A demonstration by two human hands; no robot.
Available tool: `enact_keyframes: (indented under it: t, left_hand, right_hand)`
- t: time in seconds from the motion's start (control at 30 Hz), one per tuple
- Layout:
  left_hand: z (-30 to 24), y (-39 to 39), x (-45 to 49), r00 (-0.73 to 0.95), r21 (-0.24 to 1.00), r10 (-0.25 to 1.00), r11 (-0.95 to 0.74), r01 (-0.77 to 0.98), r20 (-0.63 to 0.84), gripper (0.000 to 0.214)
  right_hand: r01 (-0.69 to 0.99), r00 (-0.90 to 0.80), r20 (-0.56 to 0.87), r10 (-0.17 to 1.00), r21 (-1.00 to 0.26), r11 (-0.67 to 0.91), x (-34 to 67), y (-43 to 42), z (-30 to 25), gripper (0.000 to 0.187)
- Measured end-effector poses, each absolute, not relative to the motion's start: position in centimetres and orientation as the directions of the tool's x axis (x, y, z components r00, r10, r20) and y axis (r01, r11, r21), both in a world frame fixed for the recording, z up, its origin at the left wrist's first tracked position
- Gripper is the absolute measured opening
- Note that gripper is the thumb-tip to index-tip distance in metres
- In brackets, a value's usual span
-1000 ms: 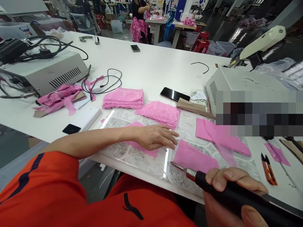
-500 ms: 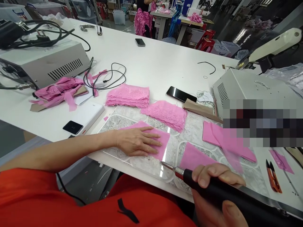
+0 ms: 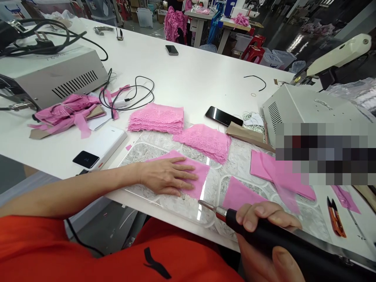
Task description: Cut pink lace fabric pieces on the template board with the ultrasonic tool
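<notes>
My left hand (image 3: 167,177) lies flat with fingers spread on a piece of pink fabric (image 3: 201,174), which rests on a clear plastic template (image 3: 173,207). My right hand (image 3: 268,223) is closed around a thick black handheld cutter (image 3: 279,239) with a slim metal tip. That tip points left and sits close to the fabric's lower right corner; whether it touches is hard to tell. Another pink fabric piece (image 3: 241,194) lies just beyond my right hand, partly covered by it. Behind my left hand are two stacks of pink lace pieces, one on the left (image 3: 156,118) and one on the right (image 3: 205,141).
Folded pink fabric (image 3: 264,168) and orange thread snips (image 3: 336,219) lie to the right. A black phone (image 3: 223,116) is behind the lace. Grey vented boxes stand at left (image 3: 67,78) and right (image 3: 299,107). A white box (image 3: 110,143) and looped cable (image 3: 152,92) are at left.
The view has shifted slightly, moving everything a little to the left. Both hands, the fabric and the cutter keep nearly the same places relative to each other.
</notes>
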State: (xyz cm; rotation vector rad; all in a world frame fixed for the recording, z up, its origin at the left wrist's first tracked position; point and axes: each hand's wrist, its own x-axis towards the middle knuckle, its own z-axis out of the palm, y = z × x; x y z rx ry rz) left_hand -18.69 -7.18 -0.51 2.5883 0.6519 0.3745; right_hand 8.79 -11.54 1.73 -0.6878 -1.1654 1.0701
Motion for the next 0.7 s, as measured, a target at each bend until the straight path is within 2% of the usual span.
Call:
enact_keyframes:
  t: [0.43,0.7]
  left_hand:
    - [-0.44,-7.27,-18.70,0.864,0.425,0.483,-0.818,0.388,0.141,0.040]
    - [-0.43,-7.25,-18.68,0.859,0.457,0.496,-0.797,0.395,0.124,0.040]
  right_hand:
    - [-0.310,0.044,0.418,0.907,-0.858,0.410,8.75,-10.82,1.73,0.023]
    - [-0.310,0.026,0.428,0.903,-0.855,0.415,8.62,-10.86,1.78,0.020]
